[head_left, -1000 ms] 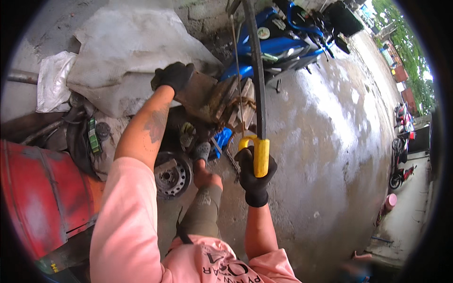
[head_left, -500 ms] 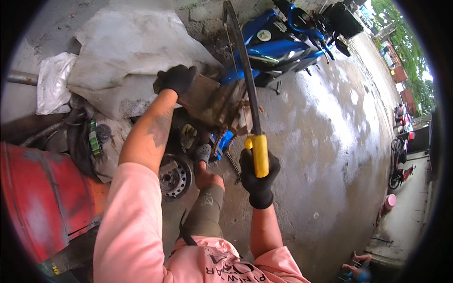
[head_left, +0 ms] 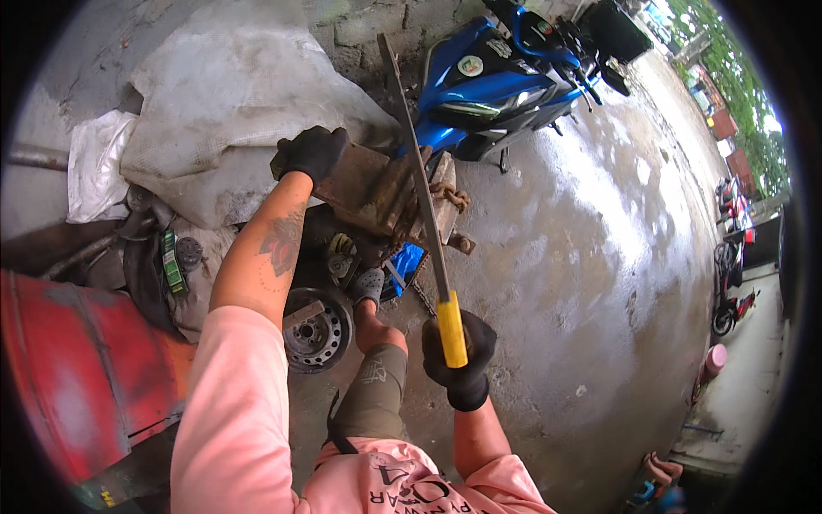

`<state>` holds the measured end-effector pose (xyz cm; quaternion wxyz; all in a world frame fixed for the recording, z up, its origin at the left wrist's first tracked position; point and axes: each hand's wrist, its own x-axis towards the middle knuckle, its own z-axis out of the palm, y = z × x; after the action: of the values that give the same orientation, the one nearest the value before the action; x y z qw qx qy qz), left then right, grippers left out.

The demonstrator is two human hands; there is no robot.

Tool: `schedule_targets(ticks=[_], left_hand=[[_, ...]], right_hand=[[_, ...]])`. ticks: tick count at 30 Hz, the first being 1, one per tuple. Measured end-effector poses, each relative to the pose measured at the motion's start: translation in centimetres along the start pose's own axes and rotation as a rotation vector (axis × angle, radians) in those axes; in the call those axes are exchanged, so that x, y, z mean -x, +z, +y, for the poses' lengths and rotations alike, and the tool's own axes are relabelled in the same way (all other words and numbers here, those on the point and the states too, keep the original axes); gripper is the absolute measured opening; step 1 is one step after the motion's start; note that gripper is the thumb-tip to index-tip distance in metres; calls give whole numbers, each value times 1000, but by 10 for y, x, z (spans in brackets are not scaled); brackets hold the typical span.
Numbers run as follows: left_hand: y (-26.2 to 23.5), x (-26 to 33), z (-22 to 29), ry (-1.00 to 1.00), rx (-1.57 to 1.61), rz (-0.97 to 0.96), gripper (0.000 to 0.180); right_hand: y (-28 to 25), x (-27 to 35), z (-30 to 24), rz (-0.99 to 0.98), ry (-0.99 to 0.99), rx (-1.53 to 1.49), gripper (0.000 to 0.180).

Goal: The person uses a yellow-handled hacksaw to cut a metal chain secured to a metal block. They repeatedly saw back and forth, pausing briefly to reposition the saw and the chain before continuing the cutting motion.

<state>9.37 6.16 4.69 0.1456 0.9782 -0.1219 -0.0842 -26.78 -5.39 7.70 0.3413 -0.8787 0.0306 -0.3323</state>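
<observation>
My right hand (head_left: 462,351), in a black glove, is closed round the yellow handle of a hacksaw (head_left: 421,184). The saw's dark frame points away from me and slants to the left at its far end, passing over a rusty bench vise (head_left: 364,184). Seen nearly edge-on, the frame hides the blade, so I cannot tell whether it touches anything. My left hand (head_left: 314,154), also black-gloved, is closed over the left end of the vise. A rusty chain (head_left: 451,197) hangs about the vise's right side.
A blue motorcycle (head_left: 488,90) stands just beyond the vise. Below it are a steel wheel rim (head_left: 318,334) and a blue item (head_left: 404,264) near my foot. A red drum (head_left: 77,368) stands at left, and a grey sheet (head_left: 223,103) lies behind my left hand.
My right hand has drawn the hacksaw back toward me and slightly left, and the frame is now tilted more edge-on. My left hand has stayed on the vise.
</observation>
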Motion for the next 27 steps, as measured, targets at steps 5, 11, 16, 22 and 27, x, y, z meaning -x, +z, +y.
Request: schedule_targets(ticks=[5, 11, 16, 22, 27], left_hand=[[-21, 4, 5, -44, -47, -150, 64], [-8, -4, -4, -28, -51, -61, 66], [-4, 13, 10, -47, -198, 31, 68], [-1, 33, 8, 17, -205, 151, 72], [13, 25, -9, 15, -159, 249, 70]], right_hand=[[-28, 63, 19, 329, 597, -1046, 27], [-108, 123, 18, 408, 504, -615, 31], [-162, 206, 38, 112, 927, 22, 33], [-182, 544, 94, -177, 1658, 34, 36], [-177, 685, -12, 236, 2394, -571, 22]])
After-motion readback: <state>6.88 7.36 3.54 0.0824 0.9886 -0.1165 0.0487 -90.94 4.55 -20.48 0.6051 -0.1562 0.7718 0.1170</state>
